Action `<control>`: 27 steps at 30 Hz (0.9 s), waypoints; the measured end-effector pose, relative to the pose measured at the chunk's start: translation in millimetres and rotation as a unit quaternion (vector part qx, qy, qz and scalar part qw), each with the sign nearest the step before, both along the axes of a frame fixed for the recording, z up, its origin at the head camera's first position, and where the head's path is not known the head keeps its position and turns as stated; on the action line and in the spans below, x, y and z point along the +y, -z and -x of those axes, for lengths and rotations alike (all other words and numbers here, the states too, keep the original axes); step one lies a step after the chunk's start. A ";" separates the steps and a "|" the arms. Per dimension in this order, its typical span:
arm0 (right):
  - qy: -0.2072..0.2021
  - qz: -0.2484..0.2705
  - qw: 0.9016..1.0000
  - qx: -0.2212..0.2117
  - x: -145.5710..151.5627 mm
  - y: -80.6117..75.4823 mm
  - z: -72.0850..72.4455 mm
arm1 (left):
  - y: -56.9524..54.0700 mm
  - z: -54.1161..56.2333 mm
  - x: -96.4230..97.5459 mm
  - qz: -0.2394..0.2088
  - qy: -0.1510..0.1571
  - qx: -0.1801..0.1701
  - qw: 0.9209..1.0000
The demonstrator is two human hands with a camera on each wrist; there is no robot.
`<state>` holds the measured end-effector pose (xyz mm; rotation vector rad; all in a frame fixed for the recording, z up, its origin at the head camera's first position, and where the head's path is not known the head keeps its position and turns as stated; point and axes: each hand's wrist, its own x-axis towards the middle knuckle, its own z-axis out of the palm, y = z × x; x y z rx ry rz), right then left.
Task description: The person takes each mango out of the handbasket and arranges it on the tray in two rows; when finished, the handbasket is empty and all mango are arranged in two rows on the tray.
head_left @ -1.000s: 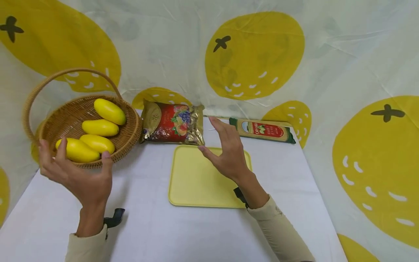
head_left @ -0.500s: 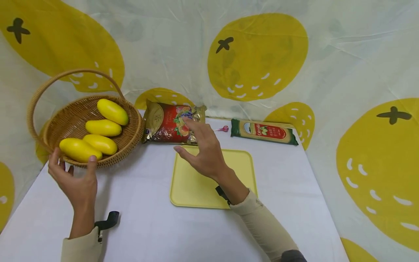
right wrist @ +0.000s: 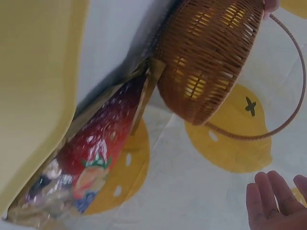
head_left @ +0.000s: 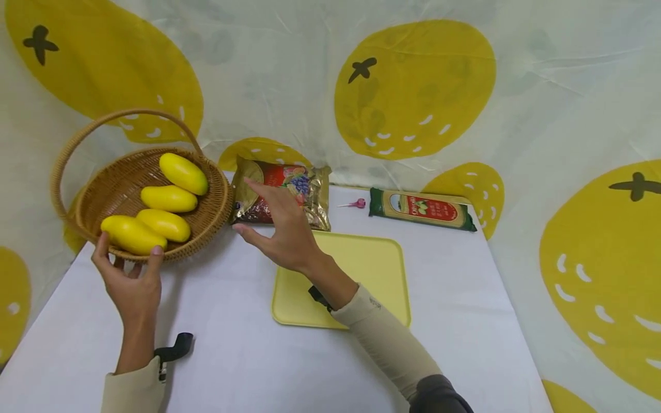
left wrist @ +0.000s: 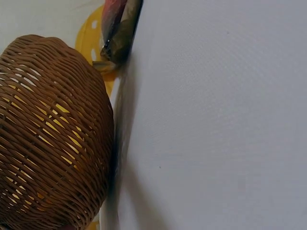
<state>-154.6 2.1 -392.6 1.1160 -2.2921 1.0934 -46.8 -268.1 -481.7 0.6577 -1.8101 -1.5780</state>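
We see a wicker basket (head_left: 221,201) at the left of the frame, with four yellow fruits (head_left: 167,198) inside. The left hand (head_left: 131,287) holds its near rim, the fingers curled around the edge. The right hand (head_left: 286,232) is in front of a red and gold bag (head_left: 310,192), its fingers apart; it covers part of the printed fruit label. On the green-ended packet (head_left: 422,209), right of centre, we seem to read "Olivoilà"; its smaller letters are illegible to us. Beside it lies a pink lollipop (head_left: 360,203).
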 end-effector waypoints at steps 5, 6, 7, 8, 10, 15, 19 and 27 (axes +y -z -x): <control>-0.023 -0.009 0.998 -0.052 -21.0 2.2 -0.5 | 3.7 -1.2 2.1 0.012 0.009 0.006 1.000; -0.030 -0.009 0.997 -0.064 -25.5 2.5 -0.9 | 3.9 -1.8 3.1 0.015 0.010 0.008 1.000; -0.036 -0.012 0.996 -0.075 -30.0 3.1 -1.2 | 3.7 -2.5 4.3 0.017 0.011 0.010 1.000; -0.044 -0.014 0.995 -0.087 -34.9 3.9 -1.1 | 3.2 -3.3 5.6 0.019 0.012 0.013 1.000; -0.062 -0.015 0.992 -0.109 -45.3 4.5 -0.6 | 1.5 -5.5 8.3 0.025 0.014 0.017 0.999; -0.108 -0.005 0.981 -0.159 -71.4 8.6 1.8 | -3.8 -11.5 15.0 0.047 0.018 0.012 0.999; -0.133 -0.017 0.972 -0.191 -91.6 12.3 3.3 | -5.7 -13.3 16.9 0.059 0.023 0.012 0.998; -0.157 -0.059 0.956 -0.240 -129.4 14.7 8.1 | -8.0 -15.4 18.8 0.062 0.029 0.012 0.998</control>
